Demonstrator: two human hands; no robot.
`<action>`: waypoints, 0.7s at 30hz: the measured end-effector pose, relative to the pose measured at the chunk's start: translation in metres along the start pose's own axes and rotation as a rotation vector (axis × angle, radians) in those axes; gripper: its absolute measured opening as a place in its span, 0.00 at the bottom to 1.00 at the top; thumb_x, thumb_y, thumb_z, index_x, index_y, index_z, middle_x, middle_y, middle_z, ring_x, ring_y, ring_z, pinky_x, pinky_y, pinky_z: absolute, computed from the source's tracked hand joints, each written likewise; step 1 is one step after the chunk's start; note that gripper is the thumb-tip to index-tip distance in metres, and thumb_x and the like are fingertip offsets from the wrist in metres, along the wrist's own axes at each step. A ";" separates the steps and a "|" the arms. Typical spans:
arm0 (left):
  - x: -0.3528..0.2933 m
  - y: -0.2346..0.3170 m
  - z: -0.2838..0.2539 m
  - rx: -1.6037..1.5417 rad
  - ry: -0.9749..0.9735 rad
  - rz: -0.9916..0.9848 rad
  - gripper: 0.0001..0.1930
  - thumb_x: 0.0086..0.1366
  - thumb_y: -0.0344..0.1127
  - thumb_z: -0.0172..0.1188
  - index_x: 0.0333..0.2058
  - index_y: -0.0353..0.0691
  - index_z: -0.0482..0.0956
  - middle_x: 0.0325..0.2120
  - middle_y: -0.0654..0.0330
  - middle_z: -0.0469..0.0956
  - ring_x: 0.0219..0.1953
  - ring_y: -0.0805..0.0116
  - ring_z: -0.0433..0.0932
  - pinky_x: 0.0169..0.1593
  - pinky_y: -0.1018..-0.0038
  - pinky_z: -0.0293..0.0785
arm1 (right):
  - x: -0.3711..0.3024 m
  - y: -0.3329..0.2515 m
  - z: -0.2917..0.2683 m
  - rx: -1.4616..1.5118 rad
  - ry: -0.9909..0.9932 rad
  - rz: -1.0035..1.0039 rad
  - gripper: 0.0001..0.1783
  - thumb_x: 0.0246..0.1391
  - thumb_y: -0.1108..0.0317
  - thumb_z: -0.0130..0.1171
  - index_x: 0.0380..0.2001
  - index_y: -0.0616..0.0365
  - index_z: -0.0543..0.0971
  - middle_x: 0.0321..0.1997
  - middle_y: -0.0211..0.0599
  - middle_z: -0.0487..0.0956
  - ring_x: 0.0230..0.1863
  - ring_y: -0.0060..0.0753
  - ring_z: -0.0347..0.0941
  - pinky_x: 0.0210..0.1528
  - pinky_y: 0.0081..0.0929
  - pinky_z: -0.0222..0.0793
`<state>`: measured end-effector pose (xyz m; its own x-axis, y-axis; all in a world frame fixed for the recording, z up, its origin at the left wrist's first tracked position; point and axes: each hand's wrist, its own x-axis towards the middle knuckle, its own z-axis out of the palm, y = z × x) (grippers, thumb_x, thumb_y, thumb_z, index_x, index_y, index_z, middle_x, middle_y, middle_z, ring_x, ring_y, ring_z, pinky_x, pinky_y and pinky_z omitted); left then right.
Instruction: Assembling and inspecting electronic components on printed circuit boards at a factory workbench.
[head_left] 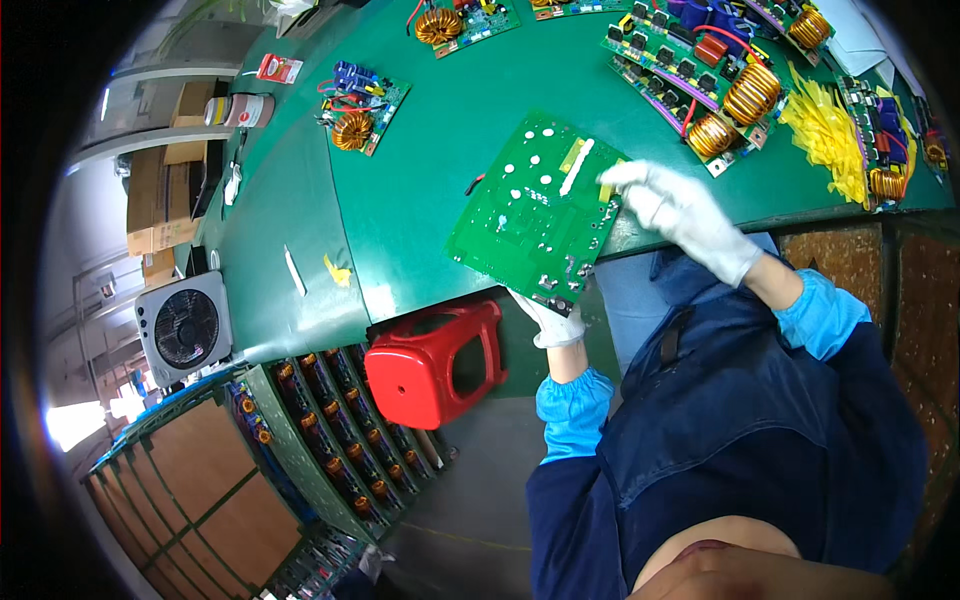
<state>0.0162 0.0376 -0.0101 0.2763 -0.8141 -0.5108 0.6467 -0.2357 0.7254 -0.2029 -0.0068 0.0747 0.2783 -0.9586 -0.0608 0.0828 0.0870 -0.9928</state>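
Note:
A green circuit board (525, 215) is tilted over the table's near edge, its flat solder side facing me. White patches and a yellow tape strip (571, 158) show on it. My left hand (552, 322), in a white glove, grips the board's lower corner, the fingers partly hidden beneath it. At the board's right edge, my gloved right hand (680, 212) has its fingertips pinched at another yellow tape strip (607, 188). Right of that hand lies a heap of yellow tape strips (825, 135).
Boards with copper coils (735, 95) are stacked at the back right; another coil board (362, 108) lies left on the green table (420, 200). A red stool (420, 375) stands below the edge, near a rack of boards (345, 440). A fan (185, 325) is at left.

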 end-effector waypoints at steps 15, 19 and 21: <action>0.000 -0.042 -0.055 -0.802 -0.542 -0.169 0.38 0.71 0.70 0.34 0.66 0.48 0.67 0.61 0.54 0.72 0.58 0.48 0.75 0.58 0.46 0.72 | 0.042 -0.029 -0.009 -0.575 0.062 -0.083 0.17 0.70 0.56 0.50 0.59 0.39 0.76 0.39 0.37 0.84 0.37 0.32 0.83 0.40 0.30 0.77; 0.013 -0.051 -0.068 -0.823 -0.850 -0.146 0.38 0.72 0.69 0.34 0.70 0.51 0.63 0.69 0.56 0.63 0.67 0.44 0.65 0.68 0.40 0.59 | 0.046 -0.019 -0.002 -0.729 -0.171 -0.131 0.18 0.68 0.57 0.53 0.59 0.41 0.76 0.42 0.35 0.85 0.33 0.33 0.82 0.39 0.30 0.77; 0.015 -0.051 -0.068 -0.831 -0.862 -0.130 0.39 0.72 0.69 0.35 0.70 0.50 0.62 0.69 0.55 0.63 0.67 0.44 0.65 0.68 0.41 0.60 | 0.046 -0.021 -0.005 -0.766 -0.205 -0.102 0.19 0.68 0.57 0.53 0.59 0.41 0.76 0.41 0.34 0.85 0.33 0.35 0.82 0.40 0.31 0.77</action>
<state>0.0352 0.0735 -0.0859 -0.1858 -0.9714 0.1478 0.9824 -0.1863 0.0107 -0.1971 -0.0540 0.0923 0.4816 -0.8762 -0.0195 -0.5424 -0.2805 -0.7919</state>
